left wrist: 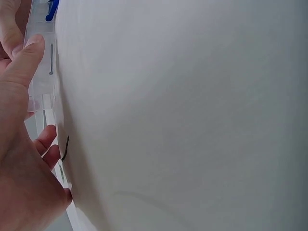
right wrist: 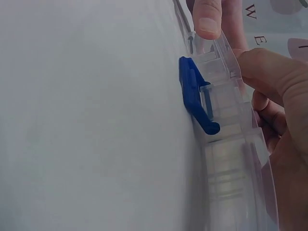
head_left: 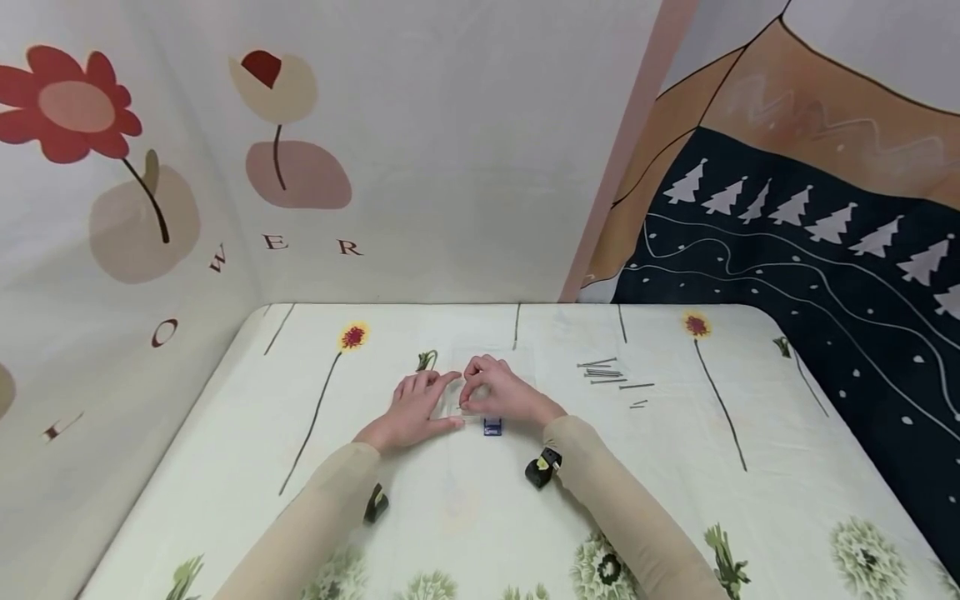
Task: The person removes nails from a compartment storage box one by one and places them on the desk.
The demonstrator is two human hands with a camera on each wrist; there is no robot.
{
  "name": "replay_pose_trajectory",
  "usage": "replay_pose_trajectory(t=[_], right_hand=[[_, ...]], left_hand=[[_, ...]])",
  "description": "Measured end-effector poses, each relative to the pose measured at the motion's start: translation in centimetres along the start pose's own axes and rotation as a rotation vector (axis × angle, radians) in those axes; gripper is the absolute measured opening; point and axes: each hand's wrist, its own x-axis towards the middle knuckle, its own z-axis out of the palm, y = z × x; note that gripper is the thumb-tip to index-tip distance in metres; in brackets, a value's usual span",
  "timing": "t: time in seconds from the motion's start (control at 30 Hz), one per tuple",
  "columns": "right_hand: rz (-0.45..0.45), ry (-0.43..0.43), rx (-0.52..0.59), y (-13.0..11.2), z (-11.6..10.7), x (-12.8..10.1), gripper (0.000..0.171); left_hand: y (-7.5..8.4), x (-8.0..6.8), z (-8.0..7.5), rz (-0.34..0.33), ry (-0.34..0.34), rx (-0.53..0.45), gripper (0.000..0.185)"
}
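My left hand (head_left: 412, 412) lies along the left end of a clear plastic compartment box (right wrist: 226, 159), fingers spread. Its thumb (left wrist: 30, 60) rests against the near side, beside a nail (left wrist: 51, 60) seen through the clear wall. Over the same end, my right hand (head_left: 502, 392) has its fingers bent, with thumb and index fingertips close together at the compartments. Whether anything is between those fingertips is hidden. A blue latch (right wrist: 195, 94) hangs at the box's front, and in the head view a blue label-like patch (head_left: 492, 427) marks it.
Several loose nails (head_left: 603, 372) lie on the table to the right of the box, with shorter ones (head_left: 638, 404) nearer. A flower-printed cloth (head_left: 457, 517) covers the table, and printed curtains (head_left: 450, 167) stand behind it.
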Motion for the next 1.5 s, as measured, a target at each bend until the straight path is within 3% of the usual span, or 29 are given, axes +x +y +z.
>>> replay_pose_trajectory(t=[0.63,1.17,1.5], right_hand=[[0.046,0.081,0.027,-0.3,-1.0,-0.7,0.006],[0.124,0.166,0.090,0.4,-2.7,-2.9,0.004],[0.185,0.208,0.110,0.3,-3.7,-4.3,0.005]], left_hand=[[0.2,-0.3,-0.1,-0.020,-0.003,0.001,0.076],[0.2,-0.1,-0.1,-0.041,-0.013,0.003,0.078],[-0.3,0.0,0.3,-0.013,0.011,-0.009,0.078]])
